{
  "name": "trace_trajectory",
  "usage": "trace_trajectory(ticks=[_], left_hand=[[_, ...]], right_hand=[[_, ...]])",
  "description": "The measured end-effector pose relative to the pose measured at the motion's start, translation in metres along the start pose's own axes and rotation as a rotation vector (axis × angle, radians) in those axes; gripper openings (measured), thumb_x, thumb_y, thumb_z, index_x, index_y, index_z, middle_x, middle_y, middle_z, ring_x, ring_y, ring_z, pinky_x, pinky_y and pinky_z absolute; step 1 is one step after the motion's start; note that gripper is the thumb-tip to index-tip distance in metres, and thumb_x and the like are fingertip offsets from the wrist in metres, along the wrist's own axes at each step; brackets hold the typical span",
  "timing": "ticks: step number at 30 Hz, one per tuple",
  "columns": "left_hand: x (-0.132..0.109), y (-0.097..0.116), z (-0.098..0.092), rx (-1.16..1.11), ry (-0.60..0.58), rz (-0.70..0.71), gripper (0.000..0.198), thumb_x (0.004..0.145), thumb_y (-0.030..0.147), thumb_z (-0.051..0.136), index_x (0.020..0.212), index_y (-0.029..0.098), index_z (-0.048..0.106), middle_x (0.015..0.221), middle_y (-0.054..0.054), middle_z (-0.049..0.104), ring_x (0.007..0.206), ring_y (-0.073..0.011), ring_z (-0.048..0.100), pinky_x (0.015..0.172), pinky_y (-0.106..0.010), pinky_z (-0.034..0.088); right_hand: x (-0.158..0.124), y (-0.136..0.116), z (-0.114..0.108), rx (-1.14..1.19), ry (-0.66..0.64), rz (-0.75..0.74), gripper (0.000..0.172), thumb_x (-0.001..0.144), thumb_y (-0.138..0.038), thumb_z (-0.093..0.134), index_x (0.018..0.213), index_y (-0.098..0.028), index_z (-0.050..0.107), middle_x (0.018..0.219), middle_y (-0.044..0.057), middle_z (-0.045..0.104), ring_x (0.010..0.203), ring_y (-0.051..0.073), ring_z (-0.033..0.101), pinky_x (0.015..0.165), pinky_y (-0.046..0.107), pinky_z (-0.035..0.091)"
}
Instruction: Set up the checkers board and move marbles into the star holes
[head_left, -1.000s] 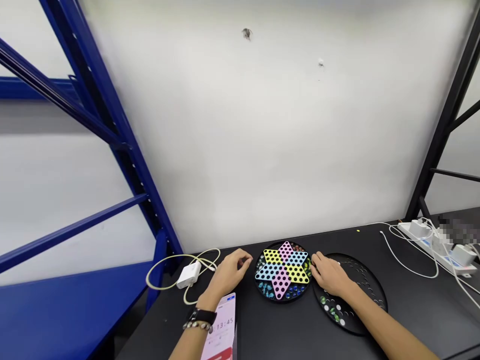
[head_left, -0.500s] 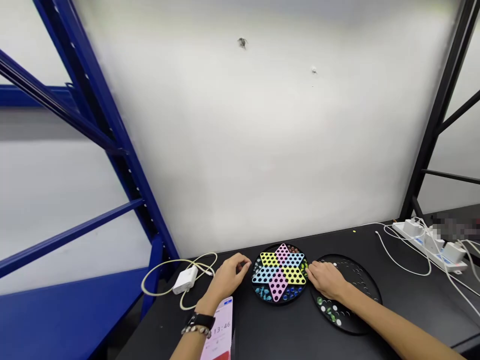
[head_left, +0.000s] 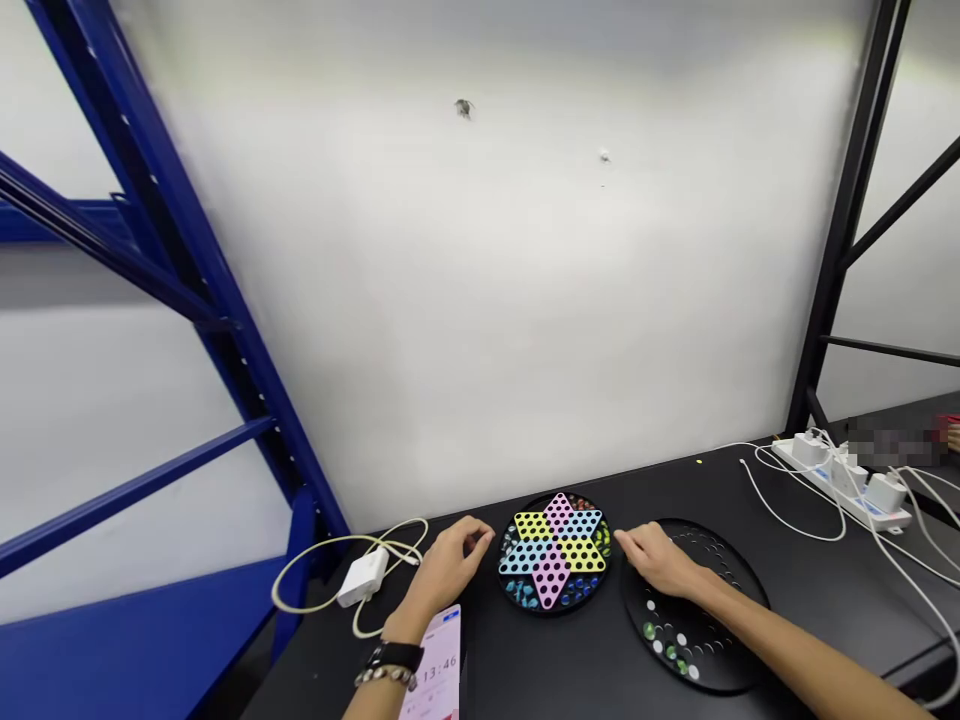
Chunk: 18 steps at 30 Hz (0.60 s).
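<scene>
The fingers (head_left: 484,532) of the left hand (head_left: 450,562) are curved toward the thumb with a narrow spacing; whether the tips are touching or anything is pinched cannot be told. The fingers of the right hand (head_left: 657,560) are bunched together, their undersides hidden, so it cannot be told whether anything is held.

Between the two hands a star-shaped board (head_left: 553,549) in pink, yellow and blue is set, pierced with dark holes and seated in a round black tray (head_left: 550,612). The right fingertips are brought just beside the tray's right edge. Around the star, marbles are sorted by colour: dark blue (head_left: 586,587), turquoise (head_left: 523,593), green, reddish and clear.

Under the right hand and forearm a second round black piece (head_left: 709,645) is partly covered; green marbles (head_left: 649,631) and white discs (head_left: 681,639) are gathered along its near left part. By the left forearm, on which a black band (head_left: 398,655) is worn, a phone (head_left: 439,665) is laid (13:46 is shown on its screen).

Farther out on the dark surface (head_left: 536,670), a white charger (head_left: 363,577) is placed at left and a power strip (head_left: 847,488) at right.
</scene>
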<state>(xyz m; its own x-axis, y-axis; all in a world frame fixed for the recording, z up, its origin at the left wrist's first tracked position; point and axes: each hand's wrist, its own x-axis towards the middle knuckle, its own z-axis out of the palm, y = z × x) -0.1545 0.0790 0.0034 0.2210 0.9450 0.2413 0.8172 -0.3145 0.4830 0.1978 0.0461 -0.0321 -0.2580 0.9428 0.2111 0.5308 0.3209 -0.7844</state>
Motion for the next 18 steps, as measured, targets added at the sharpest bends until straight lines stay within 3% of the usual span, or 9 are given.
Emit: trace_trajectory(ticks=[5,8,11,13,16,18], left_hand=[[0.0,-0.001,0.0,-0.01,0.018,-0.003,0.035,0.091,0.049,0.044,0.09,0.023,0.067,0.092,-0.003,0.069,0.082,-0.0205,0.062,0.074,-0.032,0.046],[0.0,0.002,-0.001,-0.028,0.019,-0.009,0.037,0.092,0.05,0.043,0.091,0.022,0.066,0.091,-0.004,0.069,0.082,-0.0203,0.061,0.074,-0.031,0.047],[0.0,0.005,-0.002,-0.045,0.014,-0.007,0.039,0.092,0.052,0.042,0.091,0.022,0.066,0.09,-0.004,0.069,0.081,-0.0207,0.062,0.074,-0.032,0.047],[0.0,0.006,-0.003,-0.05,0.008,-0.002,0.039,0.092,0.052,0.042,0.091,0.022,0.066,0.091,-0.005,0.069,0.082,-0.0211,0.062,0.075,-0.032,0.047],[0.001,0.005,-0.002,-0.052,0.012,0.0,0.037,0.092,0.051,0.042,0.092,0.022,0.066,0.092,-0.004,0.07,0.082,-0.0209,0.062,0.075,-0.032,0.048],[0.001,0.004,-0.001,-0.048,0.017,-0.004,0.037,0.091,0.05,0.043,0.092,0.022,0.066,0.091,-0.003,0.07,0.081,-0.0206,0.062,0.075,-0.031,0.048]], right_hand=[[0.002,-0.006,-0.028,0.908,0.178,0.361,0.053,0.084,-0.071,0.044,0.063,-0.025,0.029,0.048,-0.01,0.022,0.039,0.006,0.011,0.037,0.022,0.01],[-0.003,-0.005,-0.036,1.117,0.216,0.412,0.048,0.084,-0.064,0.045,0.063,-0.024,0.029,0.051,-0.009,0.027,0.039,0.006,0.015,0.036,0.02,0.009],[-0.013,-0.002,-0.035,1.111,0.17,0.467,0.042,0.084,-0.059,0.049,0.066,-0.023,0.036,0.056,-0.006,0.037,0.039,0.006,0.021,0.036,0.019,0.009],[-0.022,0.001,-0.033,1.01,0.096,0.487,0.041,0.082,-0.058,0.055,0.068,-0.023,0.04,0.054,-0.008,0.036,0.039,0.005,0.017,0.038,0.019,0.007],[-0.039,0.005,-0.032,0.712,-0.055,0.458,0.044,0.084,-0.062,0.053,0.068,-0.023,0.043,0.047,-0.01,0.026,0.039,0.006,0.013,0.04,0.022,0.008],[-0.052,0.005,-0.031,0.397,-0.079,0.35,0.046,0.088,-0.062,0.048,0.064,-0.022,0.046,0.047,-0.008,0.03,0.042,0.008,0.022,0.042,0.023,0.016]])
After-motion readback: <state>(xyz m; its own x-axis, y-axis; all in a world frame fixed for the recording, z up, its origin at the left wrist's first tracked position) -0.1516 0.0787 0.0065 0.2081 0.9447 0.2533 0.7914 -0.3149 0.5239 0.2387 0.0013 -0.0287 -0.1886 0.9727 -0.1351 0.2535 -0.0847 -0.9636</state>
